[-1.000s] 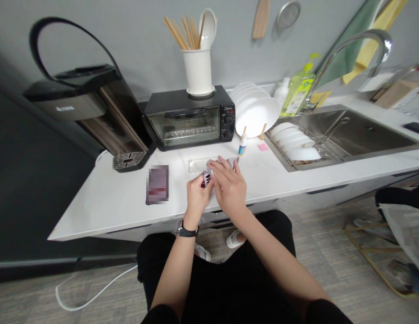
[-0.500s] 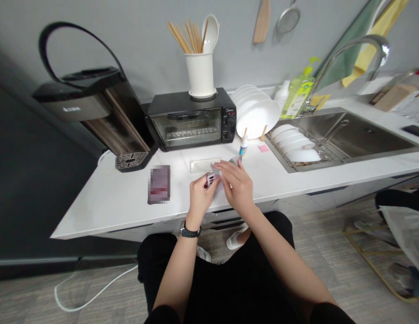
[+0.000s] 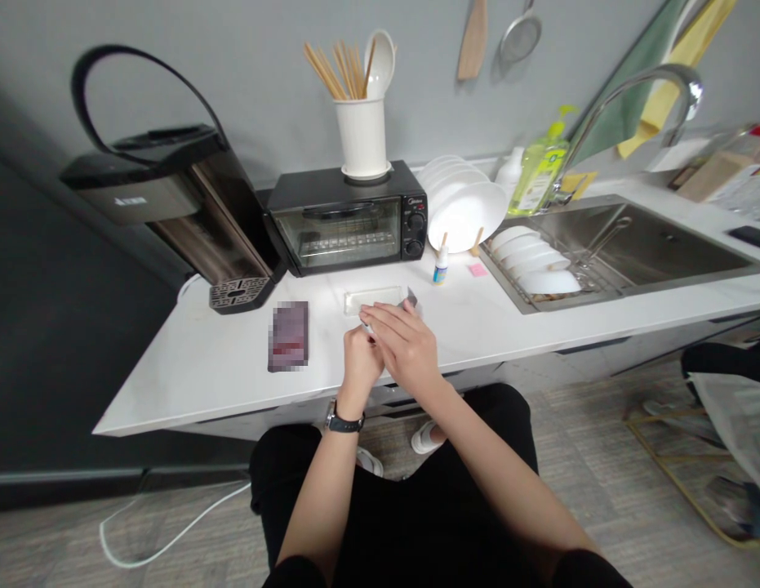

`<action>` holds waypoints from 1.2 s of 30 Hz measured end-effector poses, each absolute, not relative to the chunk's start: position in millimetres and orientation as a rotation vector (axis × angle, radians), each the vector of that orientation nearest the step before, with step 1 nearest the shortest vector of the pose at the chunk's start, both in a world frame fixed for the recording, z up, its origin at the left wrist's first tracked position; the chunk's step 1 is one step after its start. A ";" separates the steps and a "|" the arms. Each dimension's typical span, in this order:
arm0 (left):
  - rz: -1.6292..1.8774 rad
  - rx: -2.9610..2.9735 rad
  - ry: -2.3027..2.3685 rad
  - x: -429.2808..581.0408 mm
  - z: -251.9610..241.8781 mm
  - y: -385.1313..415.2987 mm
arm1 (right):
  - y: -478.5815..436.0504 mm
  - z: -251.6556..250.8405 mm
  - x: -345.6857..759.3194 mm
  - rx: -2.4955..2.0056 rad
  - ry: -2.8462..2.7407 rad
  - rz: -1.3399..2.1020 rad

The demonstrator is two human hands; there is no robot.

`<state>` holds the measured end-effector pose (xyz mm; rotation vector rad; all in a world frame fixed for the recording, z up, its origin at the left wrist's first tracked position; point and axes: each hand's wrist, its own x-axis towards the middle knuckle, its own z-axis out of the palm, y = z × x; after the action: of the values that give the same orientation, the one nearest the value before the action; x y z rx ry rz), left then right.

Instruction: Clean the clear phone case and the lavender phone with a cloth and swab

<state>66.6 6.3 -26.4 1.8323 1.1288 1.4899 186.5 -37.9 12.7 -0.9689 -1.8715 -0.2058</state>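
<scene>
My left hand [image 3: 361, 358], with a dark-strapped watch on the wrist, is closed around a phone-like object that is mostly hidden. Over it lies my right hand [image 3: 410, 347], its fingers pressed together and a grey cloth [image 3: 410, 300] showing past them. Just behind the hands is a clear flat tray or case [image 3: 372, 298]. A small white and blue bottle [image 3: 440, 266] stands behind and to the right, with a pink square [image 3: 477, 269] beyond it. To the left, a pixelated dark purple flat object [image 3: 288, 336] rests on the counter [image 3: 220, 367].
Along the wall stand a water dispenser [image 3: 202, 212], a toaster oven [image 3: 348, 220] with a utensil holder [image 3: 361, 139] on top, and white plates [image 3: 468, 214]. The sink [image 3: 679, 237], holding bowls [image 3: 530, 253], is at the right. A white cable [image 3: 171, 541] lies on the floor.
My right hand has slid left over my left hand, covering the phone-like object that showed before. The cloth has moved left with it. My left hand has barely moved.
</scene>
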 end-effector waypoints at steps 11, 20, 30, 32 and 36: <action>1.400 1.849 1.236 73.0 -11.7 -5.8 | -32.2 2.6 229.1 -1.000 -1.740 -0.078; 1.459 1.920 1.205 67.5 -26.0 -0.1 | -41.2 10.1 183.0 -1.030 -1.748 -0.202; 1.455 1.923 1.229 70.2 -18.4 -4.8 | -40.0 9.0 216.8 -0.918 -1.931 -0.174; 1.436 1.899 1.221 71.8 -14.6 -7.4 | -39.1 9.1 223.7 -0.935 -1.886 -0.127; 1.392 1.873 1.199 73.4 -12.2 -9.0 | -38.3 6.3 221.5 -0.987 -1.751 -0.079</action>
<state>73.4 -9.0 -12.2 1.8734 1.1990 1.3922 221.5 -38.3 6.3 -0.9870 -1.7514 -0.0793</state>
